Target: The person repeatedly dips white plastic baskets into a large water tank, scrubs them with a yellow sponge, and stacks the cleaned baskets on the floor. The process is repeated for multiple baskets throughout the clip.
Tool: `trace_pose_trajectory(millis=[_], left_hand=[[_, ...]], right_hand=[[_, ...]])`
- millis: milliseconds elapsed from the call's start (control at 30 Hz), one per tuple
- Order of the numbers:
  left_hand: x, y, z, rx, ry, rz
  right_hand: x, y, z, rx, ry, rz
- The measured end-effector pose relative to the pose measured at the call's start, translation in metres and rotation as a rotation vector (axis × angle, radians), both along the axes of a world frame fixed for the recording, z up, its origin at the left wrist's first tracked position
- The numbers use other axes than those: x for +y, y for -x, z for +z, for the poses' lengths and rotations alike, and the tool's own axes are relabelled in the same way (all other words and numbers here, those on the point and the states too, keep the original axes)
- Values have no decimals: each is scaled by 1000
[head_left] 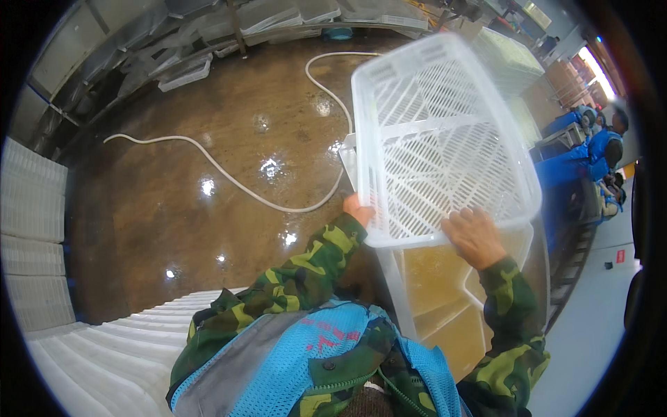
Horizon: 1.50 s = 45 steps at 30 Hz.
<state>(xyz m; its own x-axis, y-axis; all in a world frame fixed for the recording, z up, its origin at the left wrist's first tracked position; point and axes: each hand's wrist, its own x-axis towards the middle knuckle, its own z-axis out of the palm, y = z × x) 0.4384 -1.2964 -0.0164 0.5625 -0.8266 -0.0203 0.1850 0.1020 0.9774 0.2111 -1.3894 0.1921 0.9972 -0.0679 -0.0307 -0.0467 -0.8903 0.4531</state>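
Observation:
A white translucent plastic basket (445, 177) with a slatted bottom is tilted in front of me, and only its slats show inside. My left hand (359, 209) is closed round its near left corner. The fingers of my right hand (475, 236) hook over the near rim, so that both hands hold the basket. Beneath and nearer to me stands a metal-edged tank (397, 295) with yellowish-brown liquid. The basket hides its far part. I cannot tell whether the basket rests on the tank's edge.
A pale hose (240, 182) curls over the wet brown floor (160, 208). Stacked white trays (33, 208) stand at the left, with another white stack (132, 347) at lower left. More trays (267, 15) lie on a far rack. Several people in blue (597, 146) are at the right.

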Motion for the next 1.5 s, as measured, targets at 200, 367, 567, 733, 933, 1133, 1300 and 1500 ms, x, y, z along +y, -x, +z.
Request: trace_pose_trajectory(millis=[200, 367, 567, 733, 933, 1133, 1300, 1500], left_hand=[[0, -44, 132, 197, 158, -9], [32, -13, 105, 510, -73, -111], [27, -13, 58, 23, -329, -166], [3, 41, 45, 32, -454, -626], [-33, 76, 2, -64, -432, -863], [-28, 92, -72, -610, 1, -902], [21, 201, 151, 286, -469, -1085], [-3, 199, 166, 599, -148, -873]], right_hand=[[35, -45, 127, 3, 146, -22], [18, -56, 136, 198, -134, 0], [37, -69, 173, 195, -180, -11], [40, -30, 179, 301, -297, -159], [-6, -31, 122, 318, -397, -274], [7, -53, 197, 238, -380, -59], [51, -8, 285, 667, -345, -388], [95, -12, 334, 663, -175, -485]])
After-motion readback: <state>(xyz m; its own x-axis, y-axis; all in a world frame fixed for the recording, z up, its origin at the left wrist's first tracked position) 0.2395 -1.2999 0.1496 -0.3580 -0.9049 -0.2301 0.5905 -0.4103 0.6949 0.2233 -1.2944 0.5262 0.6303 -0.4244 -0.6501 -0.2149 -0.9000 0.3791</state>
